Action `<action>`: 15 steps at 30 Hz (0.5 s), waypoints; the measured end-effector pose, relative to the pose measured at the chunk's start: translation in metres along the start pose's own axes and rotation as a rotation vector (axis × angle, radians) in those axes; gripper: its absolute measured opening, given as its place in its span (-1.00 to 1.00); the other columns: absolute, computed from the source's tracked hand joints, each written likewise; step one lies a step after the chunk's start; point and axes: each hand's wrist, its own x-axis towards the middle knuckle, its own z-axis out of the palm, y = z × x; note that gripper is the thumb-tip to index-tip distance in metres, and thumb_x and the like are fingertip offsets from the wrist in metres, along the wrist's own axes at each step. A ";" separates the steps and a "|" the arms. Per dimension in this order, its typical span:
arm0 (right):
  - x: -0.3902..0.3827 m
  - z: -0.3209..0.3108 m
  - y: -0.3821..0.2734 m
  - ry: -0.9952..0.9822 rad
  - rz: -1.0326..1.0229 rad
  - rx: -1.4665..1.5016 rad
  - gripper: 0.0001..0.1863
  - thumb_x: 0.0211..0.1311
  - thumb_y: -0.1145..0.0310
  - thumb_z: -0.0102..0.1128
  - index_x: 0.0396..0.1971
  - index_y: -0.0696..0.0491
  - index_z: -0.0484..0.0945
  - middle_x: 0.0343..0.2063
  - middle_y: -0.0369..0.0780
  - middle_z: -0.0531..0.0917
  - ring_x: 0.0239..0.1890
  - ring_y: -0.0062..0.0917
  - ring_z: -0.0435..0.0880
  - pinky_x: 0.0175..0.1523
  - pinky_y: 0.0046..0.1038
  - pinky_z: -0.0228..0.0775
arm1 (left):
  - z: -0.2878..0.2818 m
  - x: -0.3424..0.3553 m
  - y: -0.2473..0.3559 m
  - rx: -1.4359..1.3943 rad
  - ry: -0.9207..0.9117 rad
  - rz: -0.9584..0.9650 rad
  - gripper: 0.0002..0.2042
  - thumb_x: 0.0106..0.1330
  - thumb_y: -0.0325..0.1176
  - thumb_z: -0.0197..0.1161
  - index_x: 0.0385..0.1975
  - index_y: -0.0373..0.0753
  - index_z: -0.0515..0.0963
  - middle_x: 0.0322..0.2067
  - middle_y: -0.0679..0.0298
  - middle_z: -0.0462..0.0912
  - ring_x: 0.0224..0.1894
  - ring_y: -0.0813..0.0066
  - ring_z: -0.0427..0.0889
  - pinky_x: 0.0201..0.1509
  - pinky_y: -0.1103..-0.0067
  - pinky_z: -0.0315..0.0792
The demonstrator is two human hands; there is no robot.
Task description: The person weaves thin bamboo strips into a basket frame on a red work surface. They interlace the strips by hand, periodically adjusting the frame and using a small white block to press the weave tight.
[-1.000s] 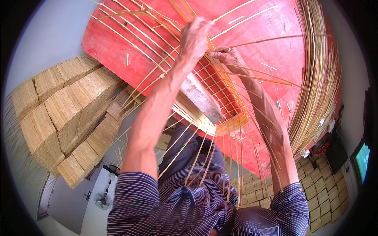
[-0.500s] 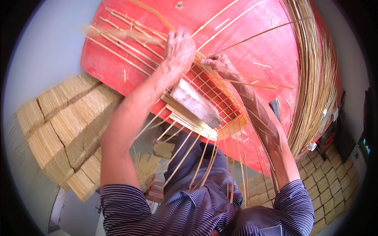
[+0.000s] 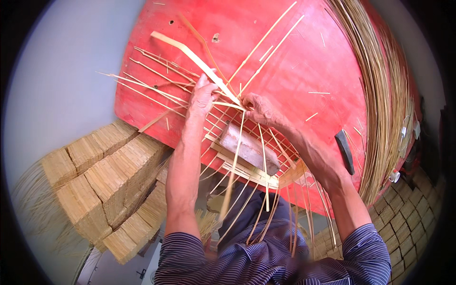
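Observation:
A half-woven basket of bamboo strips (image 3: 218,124) lies on the red table, its open grid base weighed down by a pale oblong block (image 3: 250,151). At the far corner of the weave, my right hand (image 3: 260,110) pinches a wide bamboo strip (image 3: 192,56) near its lower end. That strip slants up and to the left, with a bend near its far end. My left hand (image 3: 203,99) is beside the strip, its fingers bent and partly hidden around it. Loose strip ends stick out from the near side of the basket, over my lap.
Long thin strips in a bundle (image 3: 365,61) curve along the right side of the red table (image 3: 304,61). A dark curved tool (image 3: 344,152) lies by my right forearm. Stacked slat bundles (image 3: 109,178) stand at the left, and more stacks (image 3: 403,223) at the lower right.
The wide strip now slants up-left between my hands, no longer blurred. My left hand has moved down from the strip's side, and my right hand has come closer to the corner.

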 end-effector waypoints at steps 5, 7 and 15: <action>0.000 0.005 -0.008 -0.015 0.050 -0.015 -0.64 0.01 0.47 0.30 -0.13 0.21 0.55 -0.33 -0.09 0.61 -0.23 -0.33 0.60 -0.08 -0.28 0.45 | -0.006 0.015 0.009 1.109 -0.006 0.577 -0.53 0.10 -0.58 0.06 0.08 -0.20 0.55 -0.22 0.20 0.64 -0.36 0.30 0.53 -0.26 0.40 0.47; -0.007 0.011 -0.008 0.054 0.009 0.146 -0.58 0.09 0.45 0.28 -0.01 0.20 0.53 -0.21 -0.05 0.66 -0.12 -0.32 0.64 0.03 -0.29 0.47 | -0.003 0.014 0.009 1.689 0.061 0.657 -0.71 0.14 -0.54 0.13 -0.12 -0.23 0.61 -0.24 0.11 0.66 -0.08 0.07 0.57 -0.02 0.18 0.43; -0.010 0.008 0.005 0.076 0.062 0.325 -0.54 0.25 0.49 0.19 0.16 0.20 0.42 0.06 -0.04 0.62 0.20 -0.34 0.55 0.34 -0.30 0.36 | 0.020 -0.005 0.034 2.080 -0.099 0.603 -0.80 0.28 -0.31 0.18 -0.16 -0.18 0.62 -0.29 0.10 0.72 -0.06 0.16 0.58 0.06 0.21 0.29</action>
